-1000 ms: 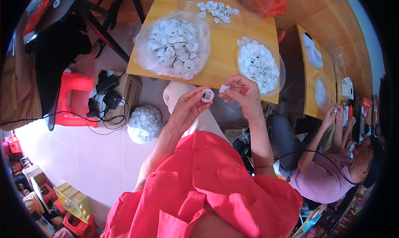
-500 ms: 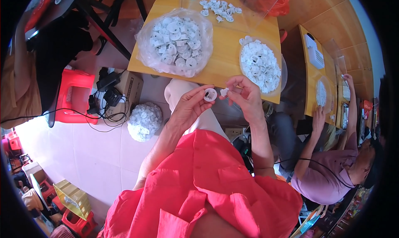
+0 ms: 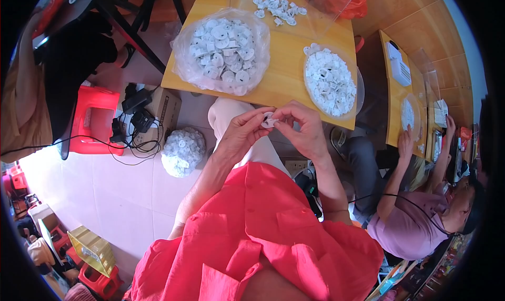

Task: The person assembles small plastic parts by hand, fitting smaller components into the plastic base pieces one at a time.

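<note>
Above my lap, my left hand [image 3: 243, 131] is closed around a round white plastic piece [image 3: 268, 120] with a dark opening in its face. The thumb and fingers of my right hand [image 3: 301, 126] pinch a small white plastic part against that round piece; my fingertips cover most of the part. On the table ahead, a clear plastic bag [image 3: 179, 56] is filled with round white pieces. To its right, a shallow clear dish [image 3: 360, 93] holds a heap of small white parts. A loose group of white pieces [image 3: 281, 9] lies farther back.
A yellow wooden table [image 3: 286, 64] is in front of me. A bag of white pieces [image 3: 183, 151] sits on the floor at left, near a cardboard box [image 3: 165, 111] with black adapters and cables. A red stool [image 3: 87, 117] stands beyond. At right, a co-worker [image 3: 415, 222] works at another table.
My right hand has moved left, bringing the small white part from beside the round piece onto it. The co-worker's hands at the right have shifted.
</note>
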Action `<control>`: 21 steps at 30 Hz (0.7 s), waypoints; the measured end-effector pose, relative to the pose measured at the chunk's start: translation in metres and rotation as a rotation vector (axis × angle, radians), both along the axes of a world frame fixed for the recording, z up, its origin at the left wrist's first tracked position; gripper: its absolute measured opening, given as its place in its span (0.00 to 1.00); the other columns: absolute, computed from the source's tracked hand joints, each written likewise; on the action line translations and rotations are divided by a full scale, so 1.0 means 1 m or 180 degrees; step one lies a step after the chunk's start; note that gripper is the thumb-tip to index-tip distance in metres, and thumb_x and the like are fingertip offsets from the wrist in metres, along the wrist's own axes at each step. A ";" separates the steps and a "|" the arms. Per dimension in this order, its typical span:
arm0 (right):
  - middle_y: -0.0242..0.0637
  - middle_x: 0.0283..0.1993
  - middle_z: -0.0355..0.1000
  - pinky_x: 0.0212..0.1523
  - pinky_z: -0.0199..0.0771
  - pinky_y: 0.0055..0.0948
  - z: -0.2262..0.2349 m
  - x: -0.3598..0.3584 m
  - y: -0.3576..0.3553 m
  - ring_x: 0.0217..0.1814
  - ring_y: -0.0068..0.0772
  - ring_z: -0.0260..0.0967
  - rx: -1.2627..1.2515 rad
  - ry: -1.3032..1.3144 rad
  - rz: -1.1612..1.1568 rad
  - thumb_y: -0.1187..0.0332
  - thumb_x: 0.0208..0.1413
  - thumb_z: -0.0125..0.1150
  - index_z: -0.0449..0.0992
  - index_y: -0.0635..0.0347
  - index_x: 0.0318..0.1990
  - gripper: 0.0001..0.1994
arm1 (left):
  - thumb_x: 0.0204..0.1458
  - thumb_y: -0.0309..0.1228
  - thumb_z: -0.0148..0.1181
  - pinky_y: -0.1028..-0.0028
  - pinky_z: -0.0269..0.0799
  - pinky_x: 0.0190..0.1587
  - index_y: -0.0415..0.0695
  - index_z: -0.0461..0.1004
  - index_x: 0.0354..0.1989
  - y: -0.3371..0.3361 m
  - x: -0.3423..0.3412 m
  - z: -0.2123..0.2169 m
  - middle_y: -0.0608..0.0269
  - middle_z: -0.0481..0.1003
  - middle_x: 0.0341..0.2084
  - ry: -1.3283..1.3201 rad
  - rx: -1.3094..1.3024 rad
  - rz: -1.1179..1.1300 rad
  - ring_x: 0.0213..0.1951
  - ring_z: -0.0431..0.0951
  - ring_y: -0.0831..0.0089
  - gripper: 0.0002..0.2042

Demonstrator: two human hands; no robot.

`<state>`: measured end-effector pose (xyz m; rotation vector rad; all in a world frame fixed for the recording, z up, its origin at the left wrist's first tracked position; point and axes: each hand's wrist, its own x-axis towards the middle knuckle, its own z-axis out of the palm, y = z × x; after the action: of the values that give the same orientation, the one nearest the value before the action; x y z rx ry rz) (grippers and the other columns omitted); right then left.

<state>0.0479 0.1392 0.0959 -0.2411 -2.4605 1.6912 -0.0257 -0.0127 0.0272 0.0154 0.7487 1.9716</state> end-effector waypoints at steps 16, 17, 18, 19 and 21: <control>0.36 0.31 0.71 0.28 0.68 0.20 -0.008 -0.003 -0.005 0.27 0.24 0.69 0.0430 0.0464 -0.0097 0.83 0.44 0.59 0.76 0.65 0.32 0.07 | 0.59 0.36 0.49 0.79 0.69 0.46 0.38 0.69 0.51 0.000 0.000 -0.001 0.64 0.73 0.39 0.0178 -0.0059 -0.0027 0.40 0.72 0.80 0.17; 0.36 0.31 0.71 0.28 0.68 0.20 -0.008 -0.003 -0.005 0.27 0.24 0.69 0.0430 0.0463 -0.0095 0.83 0.44 0.59 0.76 0.65 0.32 0.07 | 0.59 0.36 0.49 0.79 0.69 0.46 0.39 0.69 0.51 0.000 0.000 -0.001 0.64 0.73 0.39 0.0187 -0.0045 -0.0017 0.40 0.72 0.80 0.17; 0.37 0.31 0.71 0.29 0.68 0.20 -0.008 -0.003 -0.005 0.28 0.25 0.69 0.0421 0.0486 -0.0126 0.83 0.44 0.59 0.76 0.66 0.32 0.07 | 0.59 0.36 0.49 0.79 0.69 0.46 0.39 0.69 0.51 0.000 0.000 -0.001 0.64 0.73 0.39 0.0186 -0.0046 -0.0016 0.40 0.72 0.80 0.17; 0.37 0.31 0.71 0.29 0.69 0.20 -0.008 -0.003 -0.006 0.28 0.25 0.70 0.0412 0.0509 -0.0158 0.83 0.44 0.59 0.76 0.66 0.32 0.07 | 0.59 0.36 0.49 0.79 0.69 0.46 0.38 0.69 0.51 0.000 0.001 -0.001 0.64 0.73 0.39 0.0167 -0.0053 -0.0004 0.40 0.73 0.80 0.17; 0.37 0.30 0.71 0.29 0.69 0.21 -0.009 -0.003 -0.006 0.29 0.25 0.71 0.0423 0.0533 -0.0167 0.83 0.43 0.59 0.76 0.66 0.32 0.06 | 0.58 0.36 0.49 0.79 0.70 0.45 0.38 0.69 0.51 0.000 0.001 -0.002 0.64 0.73 0.39 0.0147 -0.0061 0.0008 0.40 0.73 0.80 0.17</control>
<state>0.0446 0.1332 0.0870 -0.1408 -2.4080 1.4566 -0.0245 -0.0124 0.0251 0.0484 0.7979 1.9722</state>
